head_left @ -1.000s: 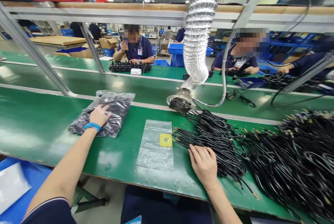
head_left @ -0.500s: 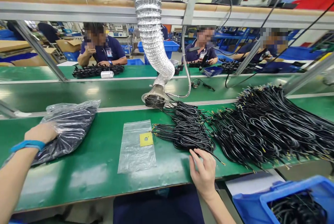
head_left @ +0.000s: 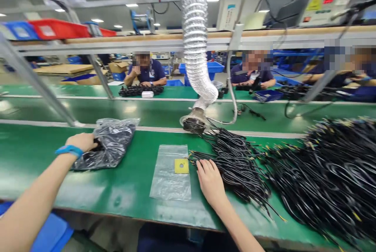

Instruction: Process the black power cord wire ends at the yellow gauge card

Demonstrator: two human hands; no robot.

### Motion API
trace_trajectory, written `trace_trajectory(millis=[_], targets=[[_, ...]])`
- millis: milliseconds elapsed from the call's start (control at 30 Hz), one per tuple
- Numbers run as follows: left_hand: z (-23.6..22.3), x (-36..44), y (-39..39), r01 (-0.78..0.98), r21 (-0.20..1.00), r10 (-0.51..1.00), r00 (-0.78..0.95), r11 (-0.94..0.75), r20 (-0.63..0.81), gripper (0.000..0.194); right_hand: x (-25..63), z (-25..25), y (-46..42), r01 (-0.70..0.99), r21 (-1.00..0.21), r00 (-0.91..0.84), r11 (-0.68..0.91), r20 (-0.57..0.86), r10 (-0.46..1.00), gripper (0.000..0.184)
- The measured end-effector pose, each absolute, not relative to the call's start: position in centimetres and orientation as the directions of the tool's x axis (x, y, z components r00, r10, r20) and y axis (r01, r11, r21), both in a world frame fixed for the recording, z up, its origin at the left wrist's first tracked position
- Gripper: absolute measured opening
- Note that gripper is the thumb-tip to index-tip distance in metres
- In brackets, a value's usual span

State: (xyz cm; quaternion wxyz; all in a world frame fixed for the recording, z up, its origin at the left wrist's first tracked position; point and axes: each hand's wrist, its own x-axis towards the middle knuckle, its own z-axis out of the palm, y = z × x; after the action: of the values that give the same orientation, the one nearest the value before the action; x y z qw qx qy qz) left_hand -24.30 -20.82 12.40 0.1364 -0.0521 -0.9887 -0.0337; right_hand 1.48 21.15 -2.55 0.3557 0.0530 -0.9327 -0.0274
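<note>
My left hand (head_left: 82,142), with a blue band at the wrist, reaches into the left side of a clear plastic bag (head_left: 116,138) full of black items. Its fingertips are hidden there, beside a dark piece at the bag's mouth. On the right, my right hand (head_left: 210,179) lies palm down, fingers extended side by side, at the left end of a bundle of coiled black cables (head_left: 235,154). Its fingertips touch the cables near their bare wire ends. Between my hands, a flat clear zip bag (head_left: 170,181) lies under a yellow square card (head_left: 181,166) with a round hole.
A larger pile of black cables (head_left: 326,177) covers the right of the green bench (head_left: 123,201). A silver flexible duct (head_left: 195,29) hangs down to a fume hood (head_left: 194,123) behind the cables. Co-workers sit across the bench. A slanted metal post (head_left: 44,83) stands left.
My right hand has moved left along the cable bundle, from its front edge to its wire ends. The filled bag looks more bunched up around my left hand. The view has shifted left and up.
</note>
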Motion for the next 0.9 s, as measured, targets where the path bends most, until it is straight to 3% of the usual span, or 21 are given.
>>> trace_trajectory(millis=[133, 333, 433, 533, 633, 700, 800, 900], targets=[[12.7, -23.3, -20.6, 0.097, -0.086, 0.11, -0.981, 0.991, 0.16, 0.021, 0.0, -3.6, 21.6, -0.071, 0.147, -0.762, 0.987, 0.63, -0.149, 0.028], [10.9, -21.4, -16.7, 0.121, -0.14, 0.139, -0.982, 0.983, 0.129, 0.038, 0.5, -2.9, 21.4, -0.055, 0.067, -0.739, 0.996, 0.668, -0.086, 0.025], [8.0, -19.8, -13.0, 0.132, -0.127, 0.15, -0.978, 0.983, 0.146, 0.041, 0.8, -1.9, 21.3, -0.069, -0.066, -0.688, 0.995, 0.726, 0.0, 0.023], [4.3, -18.2, -9.5, 0.219, -0.106, 0.237, -0.95, 0.97, 0.203, 0.039, 1.2, -0.3, 21.9, -0.094, -0.31, -0.616, 0.946, 0.764, 0.189, 0.023], [1.4, -17.2, -7.5, 0.306, -0.113, 0.326, -0.896, 0.945, 0.303, 0.041, 1.5, 1.8, 23.5, -0.119, -0.603, -0.555, 0.789, 0.699, 0.45, 0.024], [0.3, -17.1, -7.0, 0.355, -0.123, 0.375, -0.848, 0.927, 0.375, 0.043, 1.7, 3.2, 24.8, -0.148, -0.735, -0.505, 0.661, 0.631, 0.589, 0.025], [-0.6, -17.4, -7.3, 0.435, -0.14, 0.446, -0.763, 0.89, 0.468, 0.049, 2.1, 4.6, 26.4, -0.201, -0.775, -0.423, 0.599, 0.62, 0.661, 0.024], [-1.1, -17.9, -7.7, 0.493, -0.159, 0.496, -0.69, 0.855, 0.527, 0.057, 2.6, 5.2, 27.1, -0.195, -0.672, -0.397, 0.714, 0.72, 0.569, 0.023]])
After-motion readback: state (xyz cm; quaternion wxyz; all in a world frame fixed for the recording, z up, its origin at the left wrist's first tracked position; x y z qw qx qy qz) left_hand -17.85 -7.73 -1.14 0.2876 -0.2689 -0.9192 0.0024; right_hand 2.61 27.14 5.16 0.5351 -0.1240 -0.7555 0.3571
